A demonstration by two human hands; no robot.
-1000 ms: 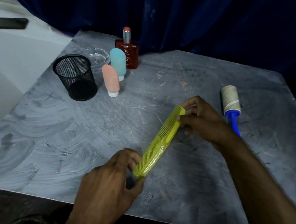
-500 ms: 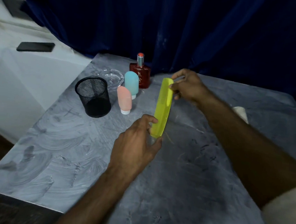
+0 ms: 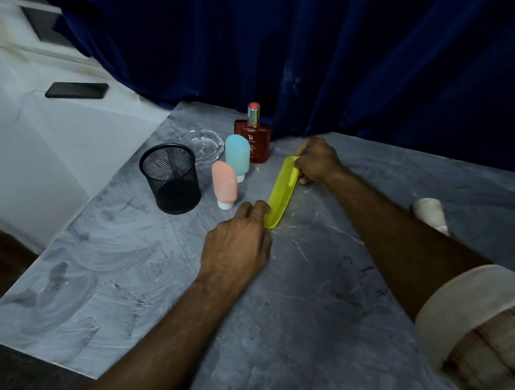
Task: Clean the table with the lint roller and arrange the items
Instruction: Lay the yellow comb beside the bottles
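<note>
A yellow-green comb (image 3: 282,193) lies lengthwise low over the grey table (image 3: 319,304), right of the bottles. My left hand (image 3: 238,242) pinches its near end. My right hand (image 3: 317,160) holds its far end. The lint roller (image 3: 430,214) lies at the right, its white roll showing and its handle hidden behind my right forearm. A pink tube (image 3: 224,185) and a blue tube (image 3: 237,157) stand just left of the comb, with a red perfume bottle (image 3: 252,140) behind them.
A black mesh cup (image 3: 171,179) stands at the left with a clear glass dish (image 3: 203,143) behind it. A dark blue curtain (image 3: 319,48) hangs along the table's far edge. A black phone (image 3: 77,90) lies on the white ledge to the left.
Both hands carried the comb from the table's middle toward the far left, beside the tubes, and lowered it toward the surface. The view tilted up and leftward.
</note>
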